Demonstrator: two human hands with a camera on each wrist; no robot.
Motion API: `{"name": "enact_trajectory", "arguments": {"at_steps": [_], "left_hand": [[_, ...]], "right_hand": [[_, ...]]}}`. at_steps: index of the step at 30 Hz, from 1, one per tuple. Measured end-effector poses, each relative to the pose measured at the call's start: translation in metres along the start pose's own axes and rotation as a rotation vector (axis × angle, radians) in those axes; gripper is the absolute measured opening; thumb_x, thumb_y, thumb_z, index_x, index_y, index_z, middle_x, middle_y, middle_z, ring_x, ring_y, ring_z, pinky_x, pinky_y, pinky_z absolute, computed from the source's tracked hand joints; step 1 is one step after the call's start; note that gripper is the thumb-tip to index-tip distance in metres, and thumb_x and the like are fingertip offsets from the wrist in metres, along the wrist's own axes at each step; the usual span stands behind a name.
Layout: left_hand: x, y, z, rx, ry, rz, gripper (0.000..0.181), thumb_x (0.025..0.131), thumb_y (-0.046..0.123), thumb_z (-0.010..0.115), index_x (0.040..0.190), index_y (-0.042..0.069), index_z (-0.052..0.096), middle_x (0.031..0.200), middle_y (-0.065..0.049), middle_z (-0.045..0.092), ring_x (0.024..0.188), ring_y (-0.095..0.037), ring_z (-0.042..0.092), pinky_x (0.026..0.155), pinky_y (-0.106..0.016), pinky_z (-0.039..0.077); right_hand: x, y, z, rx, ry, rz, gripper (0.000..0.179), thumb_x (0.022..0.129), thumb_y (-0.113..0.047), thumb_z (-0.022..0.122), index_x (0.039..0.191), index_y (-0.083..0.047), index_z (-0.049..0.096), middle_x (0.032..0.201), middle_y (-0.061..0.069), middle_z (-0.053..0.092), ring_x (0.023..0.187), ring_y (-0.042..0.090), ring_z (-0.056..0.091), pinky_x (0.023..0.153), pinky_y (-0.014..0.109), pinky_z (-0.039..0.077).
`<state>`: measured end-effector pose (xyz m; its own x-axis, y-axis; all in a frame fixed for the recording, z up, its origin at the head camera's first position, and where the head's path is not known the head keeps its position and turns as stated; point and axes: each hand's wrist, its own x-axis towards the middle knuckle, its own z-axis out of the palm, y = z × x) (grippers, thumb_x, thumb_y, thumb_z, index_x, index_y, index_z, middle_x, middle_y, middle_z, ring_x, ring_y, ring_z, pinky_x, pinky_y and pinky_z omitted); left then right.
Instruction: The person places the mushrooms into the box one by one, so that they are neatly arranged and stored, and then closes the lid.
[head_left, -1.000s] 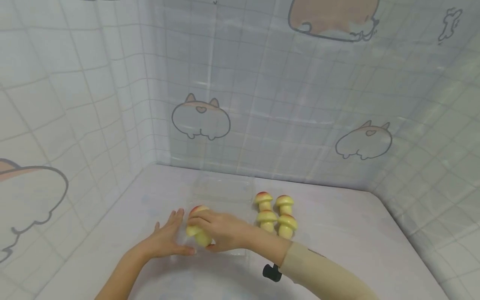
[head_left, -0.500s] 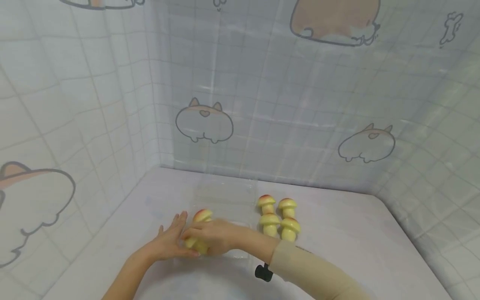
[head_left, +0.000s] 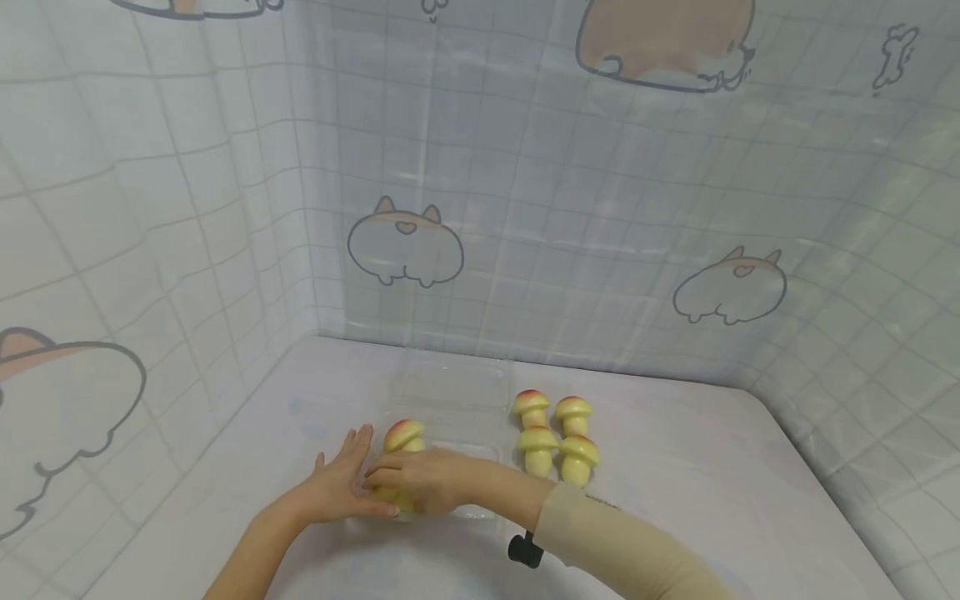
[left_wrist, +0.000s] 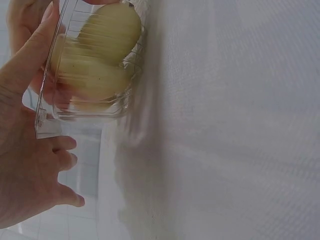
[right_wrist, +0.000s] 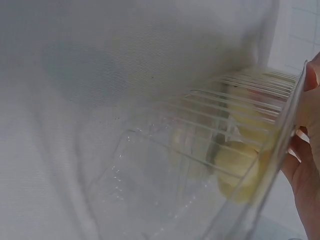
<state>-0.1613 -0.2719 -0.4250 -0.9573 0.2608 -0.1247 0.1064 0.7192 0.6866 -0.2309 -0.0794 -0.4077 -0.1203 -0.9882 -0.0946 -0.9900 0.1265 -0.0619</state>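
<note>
In the head view a clear plastic clamshell box [head_left: 487,500] lies on the table with its lid folded back. My right hand [head_left: 431,482] reaches into its left part and grips a yellow toy mushroom [head_left: 403,503], mostly covered by the fingers. Just behind that one, another toy mushroom [head_left: 405,433] with a reddish cap sits in the box. My left hand [head_left: 330,490] stays spread along the box's left side, its thumb at the front left corner. Through the box wall [left_wrist: 50,95] in the left wrist view, two pale yellow rounded shapes show.
Several more toy mushrooms [head_left: 537,450] lie in two rows on the table, right of the box. The transparent lid [head_left: 450,383] extends behind the box. A small black part [head_left: 525,550] shows below the right sleeve. Patterned sheets [head_left: 562,208] enclose the back and sides.
My right hand has lowered the gripped mushroom into the front left of the box, uncovering the mushroom behind it. My left hand remains beside the box. The head view has shifted slightly.
</note>
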Motion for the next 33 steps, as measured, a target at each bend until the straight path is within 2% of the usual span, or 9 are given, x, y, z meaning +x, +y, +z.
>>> {"name": "enact_trajectory", "arguments": {"at_steps": [5, 9, 11, 18, 23, 25, 33], "left_hand": [[-0.001, 0.000, -0.001, 0.010, 0.003, -0.002, 0.128, 0.070, 0.049, 0.082, 0.149, -0.010, 0.000, 0.154, -0.032, -0.003, 0.140, -0.050, -0.008, 0.098, -0.076, -0.009], [0.000, 0.000, -0.002, 0.026, 0.013, -0.008, 0.128, 0.070, 0.050, 0.082, 0.149, -0.010, 0.001, 0.155, -0.032, -0.002, 0.140, -0.050, -0.007, 0.098, -0.076, -0.008], [0.001, -0.001, -0.001, 0.030, 0.014, -0.012, 0.128, 0.069, 0.051, 0.081, 0.149, -0.011, 0.001, 0.155, -0.031, -0.002, 0.140, -0.050, -0.007, 0.099, -0.076, -0.008], [0.002, -0.002, 0.001, 0.019, 0.015, -0.013, 0.129, 0.069, 0.050, 0.082, 0.148, -0.012, 0.002, 0.154, -0.032, 0.000, 0.140, -0.051, -0.006, 0.098, -0.076, -0.008], [0.003, -0.002, 0.002, 0.028, 0.020, -0.014, 0.129, 0.069, 0.050, 0.082, 0.148, -0.012, 0.002, 0.154, -0.032, 0.001, 0.140, -0.050, -0.005, 0.098, -0.077, -0.007], [0.002, -0.001, 0.002, 0.024, 0.020, -0.011, 0.128, 0.069, 0.049, 0.082, 0.148, -0.013, 0.003, 0.154, -0.033, 0.001, 0.140, -0.051, -0.005, 0.098, -0.077, -0.007], [0.001, 0.002, 0.002, 0.040, 0.037, -0.009, 0.127, 0.069, 0.048, 0.082, 0.147, -0.014, 0.005, 0.153, -0.033, 0.004, 0.140, -0.051, -0.002, 0.098, -0.077, -0.005]], "right_hand": [[-0.010, 0.001, -0.004, 0.059, 0.065, 0.043, 0.064, 0.085, -0.013, 0.074, 0.141, -0.022, 0.045, 0.145, -0.010, 0.042, 0.133, 0.001, 0.035, 0.087, 0.011, 0.044], [-0.022, 0.002, -0.010, 0.133, 0.124, 0.091, 0.075, 0.078, -0.009, 0.079, 0.142, -0.023, 0.042, 0.147, -0.008, 0.038, 0.132, 0.002, 0.036, 0.075, 0.010, 0.046], [-0.028, 0.003, -0.012, 0.155, 0.162, 0.104, 0.080, 0.076, -0.010, 0.082, 0.143, -0.023, 0.041, 0.148, -0.006, 0.038, 0.131, 0.003, 0.039, 0.075, 0.010, 0.047], [-0.048, 0.006, -0.012, 0.204, 0.310, 0.142, 0.084, 0.076, -0.026, 0.084, 0.145, -0.024, 0.037, 0.147, -0.007, 0.041, 0.131, 0.007, 0.042, 0.092, 0.021, 0.047], [-0.062, 0.008, -0.010, 0.239, 0.451, 0.152, 0.083, 0.075, -0.036, 0.082, 0.144, -0.020, 0.038, 0.142, -0.004, 0.047, 0.129, 0.009, 0.045, 0.100, 0.025, 0.043], [-0.068, 0.009, -0.009, 0.244, 0.515, 0.138, 0.081, 0.075, -0.037, 0.082, 0.142, -0.018, 0.041, 0.139, -0.003, 0.049, 0.128, 0.009, 0.046, 0.102, 0.024, 0.041], [-0.095, 0.015, -0.003, 0.269, 0.648, 0.164, 0.073, 0.077, -0.036, 0.081, 0.138, -0.016, 0.047, 0.139, -0.003, 0.048, 0.127, 0.012, 0.048, 0.100, 0.023, 0.042]]}}
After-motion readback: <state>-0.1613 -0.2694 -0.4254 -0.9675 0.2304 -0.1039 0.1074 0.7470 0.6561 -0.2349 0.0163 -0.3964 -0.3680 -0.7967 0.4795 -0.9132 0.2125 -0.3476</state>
